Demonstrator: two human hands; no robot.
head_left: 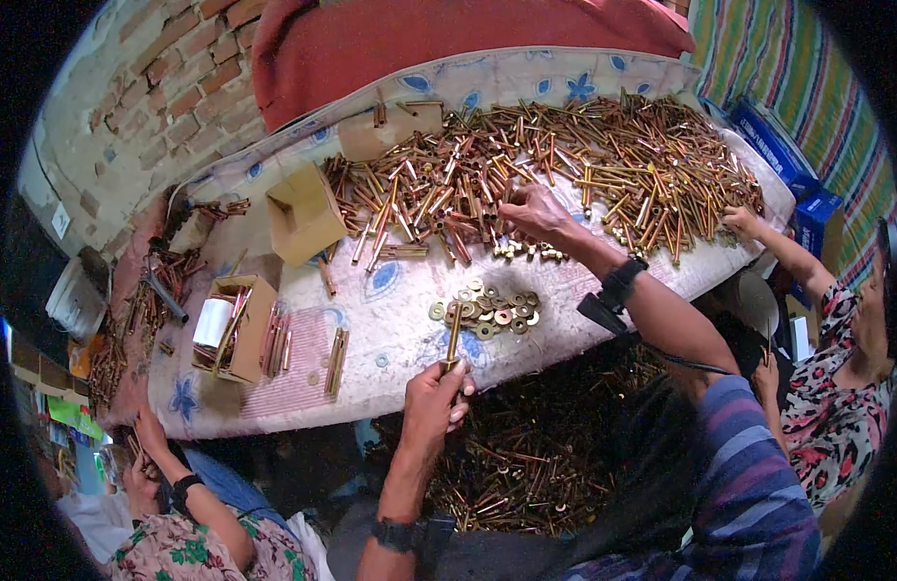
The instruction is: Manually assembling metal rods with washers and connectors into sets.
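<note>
My left hand [434,402] is closed around a long brass-coloured bolt [453,339], held upright above the near edge of the table. Just beyond it lies a loose heap of flat round washers [489,312]. My right hand [538,211] reaches across to the front of a big pile of copper-coloured tubes [448,189]. Its fingers are bent and pinched together among the tubes; what they grip is hidden. Close below that hand sits a row of small brass-coloured nuts [531,252].
Long bolts [662,194] cover the table's right side, where a co-worker's hand [744,223] reaches in. An open cardboard box [305,215] and a filled box [237,334] stand left. Another person's hands [150,441] are at lower left. More metal parts [526,474] lie below the table edge.
</note>
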